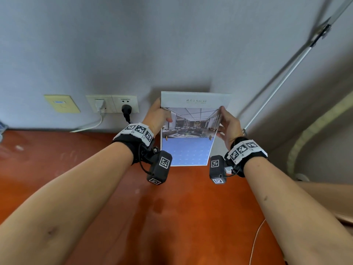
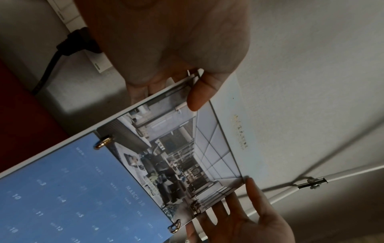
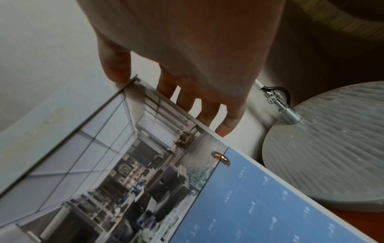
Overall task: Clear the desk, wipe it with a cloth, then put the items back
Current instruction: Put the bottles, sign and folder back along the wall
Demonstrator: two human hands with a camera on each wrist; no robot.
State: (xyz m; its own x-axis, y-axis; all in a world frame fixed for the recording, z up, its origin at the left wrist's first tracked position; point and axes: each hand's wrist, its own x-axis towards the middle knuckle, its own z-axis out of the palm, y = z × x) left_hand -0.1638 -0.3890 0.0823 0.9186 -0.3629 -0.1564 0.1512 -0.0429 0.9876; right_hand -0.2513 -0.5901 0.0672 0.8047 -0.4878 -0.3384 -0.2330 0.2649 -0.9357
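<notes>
Both hands, left hand (image 1: 160, 116) and right hand (image 1: 228, 125), pinching calendar (image 1: 191, 129) upright against wall (image 1: 172, 54), above desk (image 1: 95, 169). Desk bare, possibly already wiped; returning items apparently underway.

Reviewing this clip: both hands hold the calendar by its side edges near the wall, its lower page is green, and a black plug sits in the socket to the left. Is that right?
Not quite. The calendar has a blue lower page, not green, as the head view shows. The rest stands: the left hand and the right hand hold its side edges near the wall, and the black plug sits in the socket.
</notes>
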